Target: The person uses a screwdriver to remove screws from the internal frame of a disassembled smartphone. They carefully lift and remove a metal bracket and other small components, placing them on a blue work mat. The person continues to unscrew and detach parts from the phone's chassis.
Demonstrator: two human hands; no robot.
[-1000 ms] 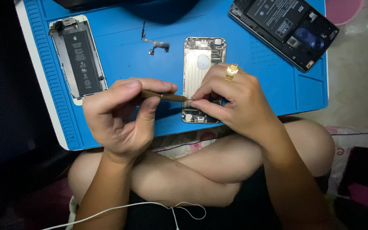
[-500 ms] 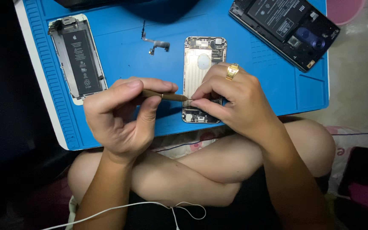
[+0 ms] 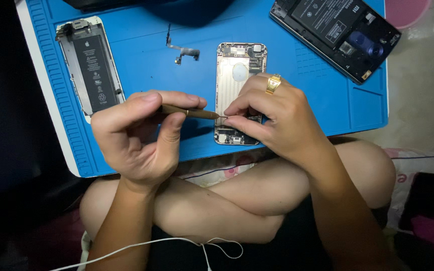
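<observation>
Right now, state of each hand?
Left hand: closed on thin brown metal tool.
Right hand: fingers pinched at tool tip over opened gold phone shell.

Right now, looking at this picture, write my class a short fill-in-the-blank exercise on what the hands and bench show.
1. The left hand holds a thin brown ____ tool.
2. The right hand wears a gold ____.
3. The opened phone housing lies on a ____ repair mat.

Missing words: pointed; ring; blue
</observation>
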